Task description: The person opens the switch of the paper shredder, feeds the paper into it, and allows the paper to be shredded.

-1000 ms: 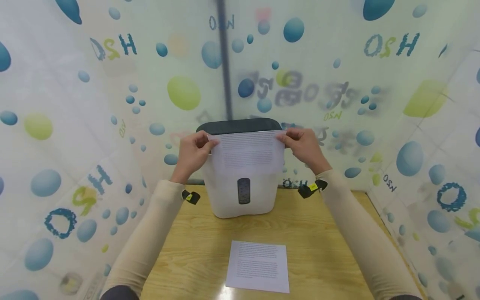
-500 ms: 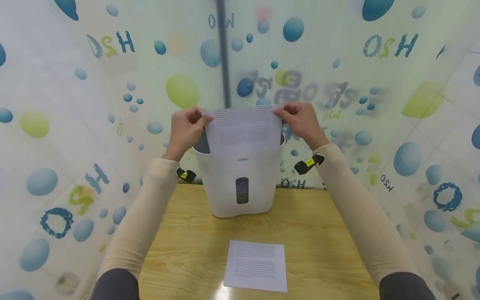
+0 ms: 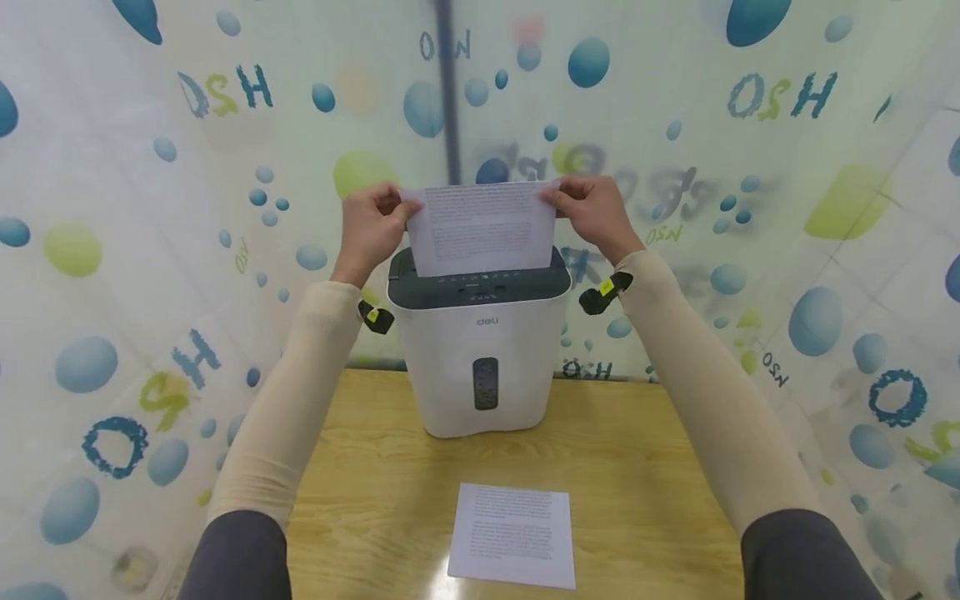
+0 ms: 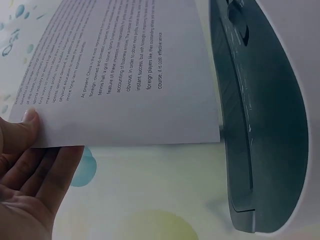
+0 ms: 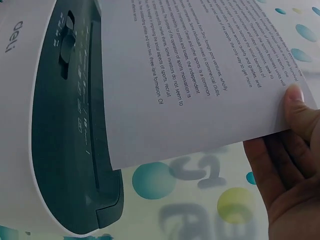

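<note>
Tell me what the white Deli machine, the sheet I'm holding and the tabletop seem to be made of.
White machine: probably plastic with a smooth satin finish, judging by its rounded shell.
Held sheet: paper, matte, thin and printed with lines of text.
Tabletop: wood or wood-look laminate, slightly glossy, given the grain and bright reflection; I can't tell which.

The shredder point(image 3: 442, 367) is placed on the table point(image 3: 622, 458), before the curtain point(image 3: 637, 108). Above it, a held page point(image 3: 483, 229) is flanked by left hand point(image 3: 371, 225) and right hand point(image 3: 595, 212); in front, a second sheet point(image 3: 512, 537) is laid.
</note>
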Demonstrator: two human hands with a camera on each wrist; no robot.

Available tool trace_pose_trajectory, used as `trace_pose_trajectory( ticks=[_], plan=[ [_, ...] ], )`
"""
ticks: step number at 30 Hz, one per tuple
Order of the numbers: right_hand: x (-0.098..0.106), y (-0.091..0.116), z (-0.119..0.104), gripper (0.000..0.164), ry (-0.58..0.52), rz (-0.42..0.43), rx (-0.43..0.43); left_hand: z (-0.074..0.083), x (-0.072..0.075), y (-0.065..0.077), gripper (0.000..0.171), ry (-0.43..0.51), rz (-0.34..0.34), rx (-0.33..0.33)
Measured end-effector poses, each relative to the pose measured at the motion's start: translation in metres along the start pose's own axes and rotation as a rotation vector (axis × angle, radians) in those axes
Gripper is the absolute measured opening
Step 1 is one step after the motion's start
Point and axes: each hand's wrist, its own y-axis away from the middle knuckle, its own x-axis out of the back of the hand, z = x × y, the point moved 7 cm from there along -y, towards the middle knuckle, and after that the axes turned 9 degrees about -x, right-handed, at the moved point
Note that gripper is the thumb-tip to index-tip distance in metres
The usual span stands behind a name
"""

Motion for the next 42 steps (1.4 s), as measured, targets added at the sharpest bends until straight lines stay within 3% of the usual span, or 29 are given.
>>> trace_pose_trajectory(
  ticks=[8,15,25,32,42],
  plan=[
    [-0.001,-0.026,0.005,0.029,0.008,0.016,-0.013,-0.014,-0.009,-0.021,0.013,-0.007,-0.039,0.032],
    [-0.015,-0.048,0.01,0.03,-0.034,-0.004,-0.031,-0.032,-0.01,-0.031,0.014,-0.03,-0.049,0.075],
    [-0.03,-0.06,0.032,0.031,0.029,-0.012,-0.016,-0.058,-0.021,-0.031,0.013,-0.064,-0.089,0.117],
    [-0.03,-0.064,0.04,0.031,0.017,-0.02,-0.012,-0.063,-0.028,-0.03,0.011,-0.053,-0.106,0.083],
    [-0.031,-0.066,0.041,0.031,-0.009,-0.017,-0.016,-0.063,-0.028,-0.031,0.013,-0.07,-0.101,0.085]
  ],
)
